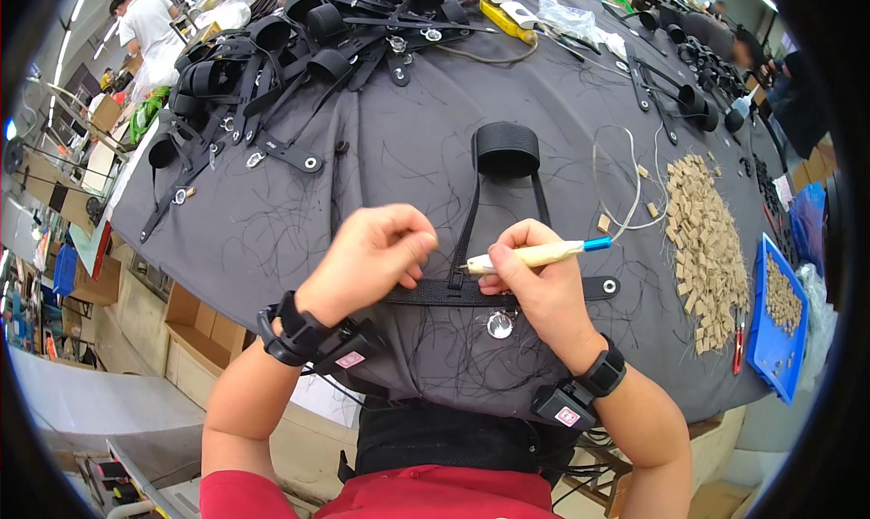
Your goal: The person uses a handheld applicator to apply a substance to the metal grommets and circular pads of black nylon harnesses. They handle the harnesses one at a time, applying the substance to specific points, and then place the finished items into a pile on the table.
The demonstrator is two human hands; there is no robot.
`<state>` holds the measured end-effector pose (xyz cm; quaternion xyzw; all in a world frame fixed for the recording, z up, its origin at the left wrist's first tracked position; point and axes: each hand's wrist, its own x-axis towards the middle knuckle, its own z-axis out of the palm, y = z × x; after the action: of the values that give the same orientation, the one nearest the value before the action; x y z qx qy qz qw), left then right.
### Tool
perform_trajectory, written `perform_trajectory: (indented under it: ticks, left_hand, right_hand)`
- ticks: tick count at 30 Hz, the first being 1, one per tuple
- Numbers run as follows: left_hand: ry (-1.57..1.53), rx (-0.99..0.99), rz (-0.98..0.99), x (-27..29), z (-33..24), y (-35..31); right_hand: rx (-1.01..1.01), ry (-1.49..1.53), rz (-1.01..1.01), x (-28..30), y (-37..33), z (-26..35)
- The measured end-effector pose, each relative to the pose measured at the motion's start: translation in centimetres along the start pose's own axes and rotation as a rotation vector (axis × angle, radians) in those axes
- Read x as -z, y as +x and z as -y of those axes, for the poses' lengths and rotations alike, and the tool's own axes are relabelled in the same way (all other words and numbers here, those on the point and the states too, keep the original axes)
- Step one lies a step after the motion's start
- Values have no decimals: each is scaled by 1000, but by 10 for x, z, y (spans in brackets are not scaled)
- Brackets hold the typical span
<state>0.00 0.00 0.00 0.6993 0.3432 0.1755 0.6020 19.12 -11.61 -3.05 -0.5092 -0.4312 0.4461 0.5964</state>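
Observation:
In front of me lies a black leather strap piece with a metal eyelet at its right end. Two thin straps run up from it to a wide round cuff. My right hand grips a cream pen-shaped tool with a blue end and a pale cord; its fine tip is at the left thin strap, where that joins the horizontal strap. Just left of this joint, my left hand is closed in a pinch above the strap; anything between its fingertips is too small to see. A small clear round tag hangs below the strap.
Black strap pieces pile up at the back left. A yellow box with a cable sits at the back. On the right are a heap of small tan blocks, red-handled scissors and a blue tray. Loose threads litter the dark cloth.

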Motion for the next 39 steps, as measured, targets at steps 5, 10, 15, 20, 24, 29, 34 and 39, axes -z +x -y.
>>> perform_trajectory:
  ticks: [5, 10, 15, 20, 24, 29, 34, 39]
  left_hand:
    - [979, -513, -582, 22, -17, -25]
    - [1047, -468, -68, -9, -30, -56]
    - [1172, -536, 23, -21, -18, -45]
    - [1203, -830, -137, -8, -71, -31]
    - [1088, -807, -267, 5, -138, -29]
    - [477, -283, 143, 30, -157, 6]
    - [693, -193, 275, 31, -70, 80]
    - [1050, -563, 37, 19, -18, 103]
  right_hand:
    - [19, 397, -128, 8, -2, 17]
    - [328, 422, -241, 48, -6, 63]
    - [367, 682, -348, 104, -14, 86]
    - [413, 914, -404, 157, -20, 96]
    - [514, 948, -433, 181, -33, 104]
    - [483, 943, -473, 172, -31, 102]
    - [374, 746, -507, 149, -17, 90]
    - [199, 403, -453, 126, -8, 80]
